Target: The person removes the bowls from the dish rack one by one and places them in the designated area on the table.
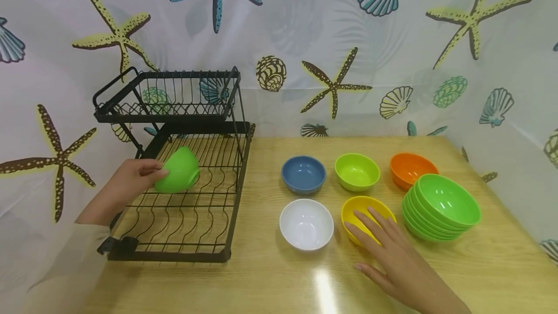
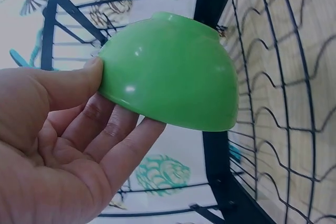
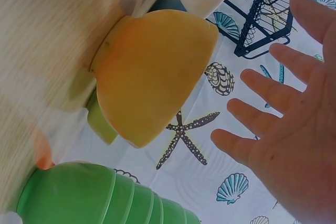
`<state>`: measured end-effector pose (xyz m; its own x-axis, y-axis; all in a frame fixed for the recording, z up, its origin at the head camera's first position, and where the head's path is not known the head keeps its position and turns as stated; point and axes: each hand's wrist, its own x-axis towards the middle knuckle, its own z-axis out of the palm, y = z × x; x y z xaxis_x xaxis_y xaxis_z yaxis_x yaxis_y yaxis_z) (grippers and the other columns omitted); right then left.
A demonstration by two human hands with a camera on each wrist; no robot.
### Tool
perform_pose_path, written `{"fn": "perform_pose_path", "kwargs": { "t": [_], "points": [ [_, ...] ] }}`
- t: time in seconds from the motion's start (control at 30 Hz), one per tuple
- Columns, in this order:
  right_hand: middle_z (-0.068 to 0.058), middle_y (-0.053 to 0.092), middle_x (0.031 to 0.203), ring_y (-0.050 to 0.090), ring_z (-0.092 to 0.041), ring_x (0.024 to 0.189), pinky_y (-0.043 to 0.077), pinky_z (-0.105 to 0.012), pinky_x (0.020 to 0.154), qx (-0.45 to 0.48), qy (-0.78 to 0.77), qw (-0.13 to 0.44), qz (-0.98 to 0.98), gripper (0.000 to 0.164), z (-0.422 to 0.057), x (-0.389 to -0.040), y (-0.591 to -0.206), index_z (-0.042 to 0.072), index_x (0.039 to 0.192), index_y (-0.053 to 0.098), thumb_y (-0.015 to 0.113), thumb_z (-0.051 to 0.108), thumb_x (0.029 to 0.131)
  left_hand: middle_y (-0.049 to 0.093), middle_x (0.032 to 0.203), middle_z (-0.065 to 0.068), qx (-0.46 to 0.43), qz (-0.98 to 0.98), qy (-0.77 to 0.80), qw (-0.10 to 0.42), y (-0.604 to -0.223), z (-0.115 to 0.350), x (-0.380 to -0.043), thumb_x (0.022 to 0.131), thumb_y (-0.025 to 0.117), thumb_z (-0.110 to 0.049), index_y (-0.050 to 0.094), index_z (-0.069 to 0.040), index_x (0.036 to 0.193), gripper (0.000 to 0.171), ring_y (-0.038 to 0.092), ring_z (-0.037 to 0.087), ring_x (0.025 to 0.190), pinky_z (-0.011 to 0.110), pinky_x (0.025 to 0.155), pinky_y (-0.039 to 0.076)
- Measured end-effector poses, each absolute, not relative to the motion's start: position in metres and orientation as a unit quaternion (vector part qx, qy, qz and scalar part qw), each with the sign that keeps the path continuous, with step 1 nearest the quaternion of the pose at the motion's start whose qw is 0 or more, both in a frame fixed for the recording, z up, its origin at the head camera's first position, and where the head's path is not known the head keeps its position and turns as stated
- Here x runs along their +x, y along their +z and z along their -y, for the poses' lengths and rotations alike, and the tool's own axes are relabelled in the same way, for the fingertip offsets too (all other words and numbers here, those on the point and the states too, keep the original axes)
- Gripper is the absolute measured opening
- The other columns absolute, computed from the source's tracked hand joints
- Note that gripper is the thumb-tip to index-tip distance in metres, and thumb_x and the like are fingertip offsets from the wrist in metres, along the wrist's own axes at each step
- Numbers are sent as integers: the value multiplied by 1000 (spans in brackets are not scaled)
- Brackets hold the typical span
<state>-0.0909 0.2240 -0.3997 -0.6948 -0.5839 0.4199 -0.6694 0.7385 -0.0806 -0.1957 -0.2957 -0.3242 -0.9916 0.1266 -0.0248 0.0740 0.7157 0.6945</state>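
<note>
My left hand pinches a green bowl by its rim, thumb outside and fingers inside. The bowl is tilted on its side above the lower tier of a black dish rack. In the left wrist view the bowl shows its outer wall and foot, and the rack wires run beside it. My right hand is spread with fingers extended over a yellow bowl, holding nothing. The right wrist view shows a gap between those fingers and the yellow bowl.
A stack of several green bowls stands at the right. Around the yellow bowl sit a white bowl, a blue bowl, a lime bowl and an orange bowl. The rack's upper tier overhangs its back part.
</note>
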Motion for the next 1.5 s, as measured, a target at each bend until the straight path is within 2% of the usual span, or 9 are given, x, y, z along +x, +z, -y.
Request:
{"fn": "perform_pose_path", "kwargs": {
  "t": [0.13,0.37,0.47,0.53,0.7,0.87,1.03,1.3,1.5],
  "points": [
    [-7,36,151,28,-33,139,22,-52,115,337,113,178,918,64,-224,-91,-400,25,146,40,62,46,89,61,118,29,75,-931,356,28,-316,282,-191,99,54,-23,57,9,123,40,60,39,106,43,82,57],
    [-5,33,153,25,-33,140,23,-54,114,328,107,158,925,70,-222,-91,-400,28,148,36,67,42,86,66,111,23,118,-934,337,20,-301,257,-181,97,57,-17,63,6,118,32,62,39,105,52,87,53],
    [-6,35,152,27,-34,139,19,-48,118,331,109,161,923,72,-221,-91,-400,27,148,37,69,40,85,67,110,22,133,-934,331,17,-296,246,-176,96,59,-15,64,4,117,29,63,39,104,51,84,54],
    [-5,35,152,29,-34,139,12,-40,120,335,108,165,921,73,-220,-91,-400,27,148,37,71,39,84,68,108,21,148,-932,329,16,-293,239,-172,95,59,-13,65,4,116,27,64,38,102,48,82,56],
    [-6,37,151,31,-34,137,-3,-19,117,353,111,174,912,74,-218,-91,-398,21,146,41,73,39,81,69,106,16,208,-912,353,40,-289,221,-159,93,61,-8,67,4,114,25,67,26,94,37,77,58],
    [-8,39,150,31,-32,138,1,-19,118,373,121,190,900,73,-216,-93,-397,18,145,42,71,42,83,71,103,13,306,-864,392,79,-293,200,-147,91,63,-5,70,3,109,21,67,16,90,25,78,58],
    [-8,39,150,33,-30,138,7,-21,119,394,145,205,884,65,-212,-93,-397,12,145,43,56,49,93,71,106,6,386,-830,388,103,-300,174,-133,91,63,-9,72,-4,108,19,66,13,96,27,86,55],
    [-12,39,150,36,-27,136,15,-24,119,437,166,225,855,63,-196,-84,-391,3,142,44,49,47,98,72,98,0,506,-808,301,31,-314,128,-109,85,69,-4,74,-8,100,17,65,6,92,17,86,52],
    [-11,59,131,55,-25,118,29,-24,113,503,207,276,793,47,-183,-81,-387,1,128,58,45,37,101,72,96,-3,534,-805,258,-1,-322,107,-98,83,70,-3,74,-9,100,18,64,3,92,10,86,48]
  ]
}}
